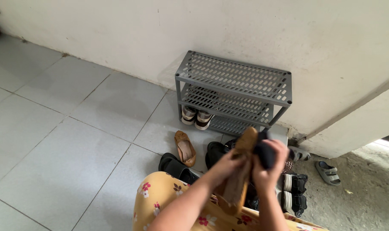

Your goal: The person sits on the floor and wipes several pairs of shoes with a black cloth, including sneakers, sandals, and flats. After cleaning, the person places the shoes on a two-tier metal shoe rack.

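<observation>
— Item one?
— A tan flat shoe (241,171), stood on end between the hands, sole side up toward the face so it can be got at. The left hand (228,167) is clasped round its middle to steady it.
— And the right hand (269,164)?
— Clenched on a dark cloth (265,152), pressed against the shoe's upper end.
— Around them?
— Its twin, another tan shoe (185,148), lies on the floor (74,119) left of the hands. Beyond them, a grey shoe rack (235,92) against the wall, sneakers (196,117) tucked underneath. A grey sandal (328,172) sits well off to the right.
</observation>
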